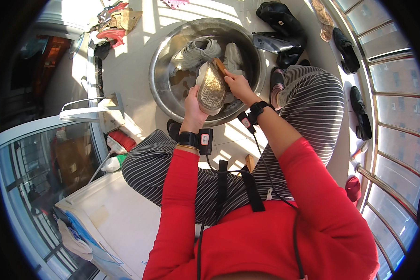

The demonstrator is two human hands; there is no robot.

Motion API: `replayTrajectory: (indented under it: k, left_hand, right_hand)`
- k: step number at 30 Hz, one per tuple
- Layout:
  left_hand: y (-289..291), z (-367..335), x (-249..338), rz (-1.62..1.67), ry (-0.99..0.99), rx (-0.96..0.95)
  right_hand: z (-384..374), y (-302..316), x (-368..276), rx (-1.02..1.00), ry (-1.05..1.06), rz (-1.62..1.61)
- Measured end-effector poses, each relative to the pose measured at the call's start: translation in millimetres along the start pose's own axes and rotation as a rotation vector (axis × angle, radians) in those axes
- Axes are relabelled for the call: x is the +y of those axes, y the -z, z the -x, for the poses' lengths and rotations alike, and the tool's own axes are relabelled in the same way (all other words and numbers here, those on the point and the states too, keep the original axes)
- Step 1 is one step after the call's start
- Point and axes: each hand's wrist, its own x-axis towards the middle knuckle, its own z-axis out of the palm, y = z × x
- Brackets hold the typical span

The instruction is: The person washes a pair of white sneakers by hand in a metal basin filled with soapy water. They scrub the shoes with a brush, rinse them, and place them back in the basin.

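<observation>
My left hand [194, 109] is closed around the heel end and side of a pale shoe [213, 88], whose patterned, brownish sole faces up. In my right hand [238, 87] is a wooden-backed brush [220, 66], held at the toe end of that sole; its bristles are hidden. Both hands work over a wide round metal basin [156, 77]. Inside it, beyond the held shoe, lie a grey-white laced sneaker [197, 52] and another whitish shoe [233, 57], with murky water at the bottom.
Black boots [284, 32] lie right of the basin. Dark shoes [359, 112] line the metal railing [399, 94]. A red-bristled broom [121, 141] and a white cabinet [121, 219] are at left. Assorted shoes [112, 35] sit at the far left. Cables hang from my wrist straps.
</observation>
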Motion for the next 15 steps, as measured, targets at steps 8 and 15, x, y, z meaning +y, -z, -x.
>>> replayTrajectory:
  k: [8, 15]
  left_hand:
    - [17.9, -21.8, 40.1, 0.027, -0.139, 0.079]
    - [13.0, -10.0, 48.0, 0.037, -0.174, 0.002]
  right_hand:
    - [71.0, -1.6, -61.4, -0.207, 0.211, 0.174]
    - [84.0, 8.3, -42.6, -0.066, 0.171, 0.284]
